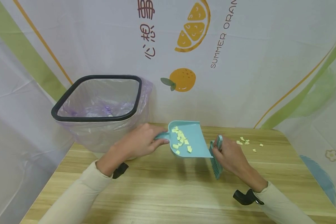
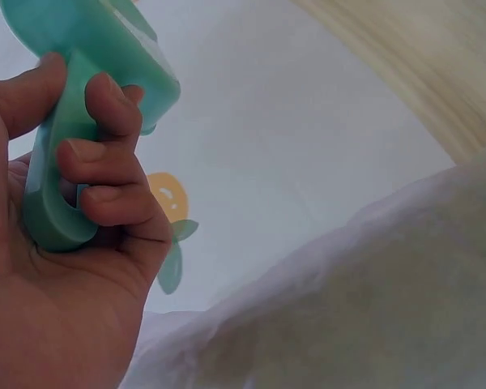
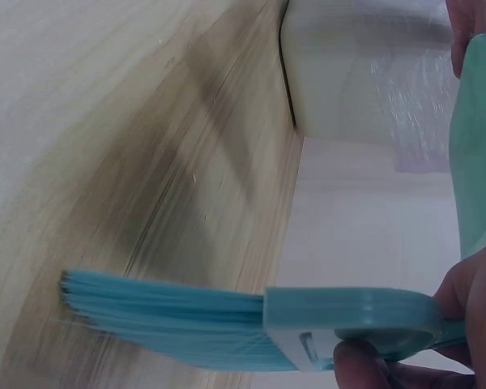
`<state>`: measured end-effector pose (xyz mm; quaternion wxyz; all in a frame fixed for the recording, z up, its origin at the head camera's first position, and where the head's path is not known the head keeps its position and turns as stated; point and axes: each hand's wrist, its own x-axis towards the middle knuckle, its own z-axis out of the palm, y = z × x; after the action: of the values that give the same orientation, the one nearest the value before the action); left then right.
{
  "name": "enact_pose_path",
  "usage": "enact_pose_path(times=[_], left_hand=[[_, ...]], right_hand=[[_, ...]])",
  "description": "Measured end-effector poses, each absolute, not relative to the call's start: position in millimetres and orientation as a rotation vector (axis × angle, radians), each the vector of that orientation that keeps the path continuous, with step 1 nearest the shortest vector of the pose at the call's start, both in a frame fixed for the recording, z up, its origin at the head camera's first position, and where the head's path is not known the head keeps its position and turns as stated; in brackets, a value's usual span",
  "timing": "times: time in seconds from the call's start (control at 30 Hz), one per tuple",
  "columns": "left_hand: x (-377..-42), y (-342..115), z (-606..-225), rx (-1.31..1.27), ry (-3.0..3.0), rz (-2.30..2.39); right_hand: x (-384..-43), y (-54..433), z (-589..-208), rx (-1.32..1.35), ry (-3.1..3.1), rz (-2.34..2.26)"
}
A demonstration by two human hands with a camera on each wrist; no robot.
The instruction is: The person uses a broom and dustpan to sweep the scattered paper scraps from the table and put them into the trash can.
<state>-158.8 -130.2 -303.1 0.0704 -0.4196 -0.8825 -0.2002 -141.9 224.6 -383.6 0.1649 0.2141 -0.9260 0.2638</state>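
My left hand (image 1: 141,141) grips the handle of a light blue dustpan (image 1: 194,140), fingers curled round it as the left wrist view shows. The pan is raised over the table, its open edge facing right. Small yellow paper scraps (image 1: 182,137) lie in it, mostly toward the handle side. In my right hand (image 1: 231,154) is a small blue hand brush (image 3: 178,320), held by its handle with the bristles pointing down, beside the pan's open edge. Several more paper scraps (image 1: 247,143) lie on the table to the right of that hand.
A trash bin with a black rim (image 1: 98,119) and a clear purplish bag stands at the table's back left, close to my left hand. The wooden table (image 1: 162,193) meets a printed white curtain (image 1: 235,102) at the back. Something blue (image 1: 320,177) shows past the right edge.
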Motion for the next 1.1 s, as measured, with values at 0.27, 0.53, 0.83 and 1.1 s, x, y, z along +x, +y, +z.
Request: enact_pose_path(times=[0.27,0.53,0.83,1.1], left_hand=[[-159,-130,-291,-1.297,-2.609,-0.631],[-155,-130,-277,-1.287,-2.612,-0.593],[-150,-133,-255,-1.284,-2.529,-0.613],[-145,-145,-232,-1.256,-2.534,-0.598]], right_hand=[[-141,224,-385,0.617,-2.640,0.714],[-141,224,-384,0.600,-2.670,0.680],[-142,223,-384,0.581,-2.659,0.664],[-141,223,-383,0.592,-2.657,0.701]])
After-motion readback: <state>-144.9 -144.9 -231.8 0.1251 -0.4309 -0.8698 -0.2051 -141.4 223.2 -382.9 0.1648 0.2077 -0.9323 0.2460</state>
